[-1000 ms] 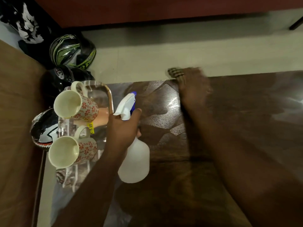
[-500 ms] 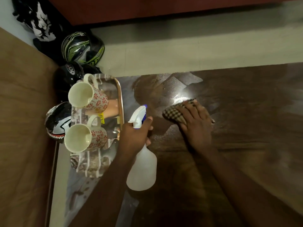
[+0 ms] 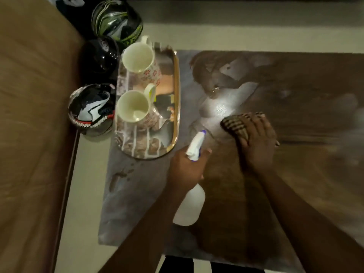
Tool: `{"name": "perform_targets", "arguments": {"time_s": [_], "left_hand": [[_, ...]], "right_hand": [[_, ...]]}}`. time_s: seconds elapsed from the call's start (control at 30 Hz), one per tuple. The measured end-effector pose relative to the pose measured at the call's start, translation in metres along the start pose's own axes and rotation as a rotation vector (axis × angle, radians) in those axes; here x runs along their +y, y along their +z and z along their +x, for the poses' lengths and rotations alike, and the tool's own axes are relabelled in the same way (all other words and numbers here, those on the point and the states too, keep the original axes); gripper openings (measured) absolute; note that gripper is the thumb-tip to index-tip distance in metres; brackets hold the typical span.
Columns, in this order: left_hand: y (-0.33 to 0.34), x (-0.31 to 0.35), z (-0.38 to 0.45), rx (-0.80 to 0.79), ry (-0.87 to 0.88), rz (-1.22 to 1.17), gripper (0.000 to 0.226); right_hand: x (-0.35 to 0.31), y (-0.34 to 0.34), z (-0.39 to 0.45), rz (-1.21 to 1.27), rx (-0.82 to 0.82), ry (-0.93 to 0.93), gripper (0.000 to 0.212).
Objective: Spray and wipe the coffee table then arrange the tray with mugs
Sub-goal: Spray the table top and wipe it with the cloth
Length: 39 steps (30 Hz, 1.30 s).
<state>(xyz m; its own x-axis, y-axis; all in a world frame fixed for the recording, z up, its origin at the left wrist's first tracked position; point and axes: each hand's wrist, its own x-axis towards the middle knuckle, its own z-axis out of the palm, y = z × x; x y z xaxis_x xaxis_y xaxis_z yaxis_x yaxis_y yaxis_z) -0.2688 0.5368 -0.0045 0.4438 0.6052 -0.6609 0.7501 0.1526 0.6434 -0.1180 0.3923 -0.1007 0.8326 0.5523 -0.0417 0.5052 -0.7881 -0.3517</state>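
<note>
1. Head view, the deciding relation: the checked cloth (image 3: 236, 126) lies flat on the tabletop (image 3: 305, 79) under the right hand (image 3: 258, 142), with the wet, shiny patch just beyond and to the left of it, toward the tray (image 3: 175, 95). The right hand is the nearer one to that patch, so the wiping likely runs that way.
2. Head view, right fingers (image 3: 256, 123): stretched out fairly straight, pressing the cloth down rather than clutching it.
3. Head view, left hand (image 3: 186, 170): its fingers are curled round the neck of the spray bottle (image 3: 190, 207), nozzle pointing toward the wet patch, the bottle's long axis running back toward the person.
4. Head view, the rest: two mugs (image 3: 137, 58) (image 3: 133, 106) stand on the tray at the tabletop's left end, not yet rearranged.
</note>
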Motion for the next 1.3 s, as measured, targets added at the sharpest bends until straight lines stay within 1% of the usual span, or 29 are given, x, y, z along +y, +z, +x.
{"name": "perform_targets", "arguments": {"time_s": [0.03,0.07,0.1,0.13,0.2,0.27,0.3,0.33,0.37,0.47,0.5,0.53,0.57,0.6,0.7,0.73,0.77,0.8,0.87,0.93,0.97,1.0,1.03,1.1,1.17,1.2,1.23,1.27,1.3], "left_hand": [[-0.003,-0.010,-0.007,-0.015,0.003,-0.009,0.030],[-0.007,-0.021,-0.013,-0.022,0.001,-0.025,0.026],[-0.011,-0.032,-0.018,-0.021,-0.014,-0.039,0.020],[-0.018,-0.043,-0.023,-0.008,-0.033,-0.053,0.016],[-0.035,-0.063,-0.033,0.027,-0.056,-0.080,0.015],[-0.056,-0.085,-0.044,0.021,-0.040,-0.073,0.026],[-0.066,-0.095,-0.047,0.001,-0.032,-0.074,0.032],[-0.075,-0.106,-0.050,-0.011,-0.033,-0.078,0.035],[-0.085,-0.117,-0.053,-0.006,-0.051,-0.081,0.036],[-0.108,-0.143,-0.055,0.075,-0.139,-0.158,0.049],[-0.113,-0.148,-0.055,0.079,-0.138,-0.167,0.045],[-0.117,-0.151,-0.055,0.070,-0.120,-0.166,0.033],[-0.123,-0.153,-0.056,0.055,-0.098,-0.168,0.021],[-0.127,-0.152,-0.056,0.039,-0.063,-0.180,0.019],[-0.144,-0.159,-0.059,0.038,0.036,-0.210,0.040],[-0.149,-0.160,-0.058,0.050,0.049,-0.206,0.043],[-0.156,-0.163,-0.060,0.055,0.049,-0.207,0.044],[-0.162,-0.166,-0.061,0.054,0.040,-0.213,0.045],[-0.172,-0.172,-0.062,0.047,0.024,-0.250,0.045],[-0.180,-0.180,-0.064,0.068,0.030,-0.270,0.042],[-0.184,-0.183,-0.066,0.088,0.035,-0.269,0.042],[-0.188,-0.186,-0.068,0.107,0.040,-0.277,0.043],[-0.192,-0.188,-0.071,0.114,0.056,-0.292,0.043],[-0.198,-0.190,-0.078,0.092,0.089,-0.306,0.040],[-0.202,-0.194,-0.082,0.060,0.096,-0.291,0.030],[-0.204,-0.195,-0.083,0.055,0.087,-0.283,0.024],[-0.204,-0.198,-0.082,0.068,0.081,-0.274,0.021],[-0.204,-0.200,-0.080,0.096,0.075,-0.265,0.019],[-0.203,-0.202,-0.078,0.120,0.062,-0.263,0.014]], "right_hand": [[-0.019,0.006,-0.006,0.019,0.036,0.086,0.053],[-0.039,0.015,-0.017,0.026,0.034,0.114,0.054],[-0.059,0.024,-0.034,0.014,0.002,0.079,0.055],[-0.077,0.032,-0.058,0.000,-0.048,-0.002,0.055],[-0.094,0.043,-0.109,-0.017,-0.149,-0.226,0.052],[-0.094,0.046,-0.144,-0.050,-0.205,-0.438,0.051],[-0.093,0.044,-0.150,-0.062,-0.210,-0.476,0.052],[-0.096,0.044,-0.152,-0.057,-0.202,-0.449,0.053],[-0.105,0.045,-0.151,-0.045,-0.182,-0.370,0.054],[-0.157,0.062,-0.146,-0.023,-0.073,0.013,0.057],[-0.178,0.071,-0.147,-0.004,-0.041,0.101,0.057],[-0.198,0.080,-0.151,0.020,-0.020,0.133,0.058],[-0.213,0.087,-0.159,0.037,-0.023,0.089,0.058],[-0.222,0.095,-0.170,0.038,-0.044,-0.029,0.056],[-0.207,0.096,-0.204,-0.011,-0.170,-0.566,0.053],[-0.191,0.093,-0.203,-0.037,-0.196,-0.672,0.054],[-0.177,0.088,-0.200,-0.071,-0.202,-0.711,0.056],[-0.167,0.084,-0.196,-0.090,-0.189,-0.675,0.057],[-0.166,0.079,-0.183,-0.068,-0.148,-0.451,0.059],[-0.198,0.086,-0.177,-0.055,-0.082,-0.199,0.061],[-0.220,0.093,-0.177,-0.047,-0.058,-0.131,0.061],[-0.242,0.099,-0.178,-0.025,-0.055,-0.127,0.060],[-0.262,0.106,-0.182,0.010,-0.064,-0.186,0.061],[-0.283,0.116,-0.200,0.054,-0.104,-0.438,0.054],[-0.274,0.117,-0.218,0.057,-0.149,-0.728,0.047],[-0.260,0.116,-0.220,0.040,-0.168,-0.836,0.045],[-0.245,0.113,-0.219,0.005,-0.180,-0.893,0.046],[-0.232,0.112,-0.214,-0.041,-0.182,-0.892,0.049],[-0.223,0.111,-0.207,-0.078,-0.173,-0.838,0.053]]}}
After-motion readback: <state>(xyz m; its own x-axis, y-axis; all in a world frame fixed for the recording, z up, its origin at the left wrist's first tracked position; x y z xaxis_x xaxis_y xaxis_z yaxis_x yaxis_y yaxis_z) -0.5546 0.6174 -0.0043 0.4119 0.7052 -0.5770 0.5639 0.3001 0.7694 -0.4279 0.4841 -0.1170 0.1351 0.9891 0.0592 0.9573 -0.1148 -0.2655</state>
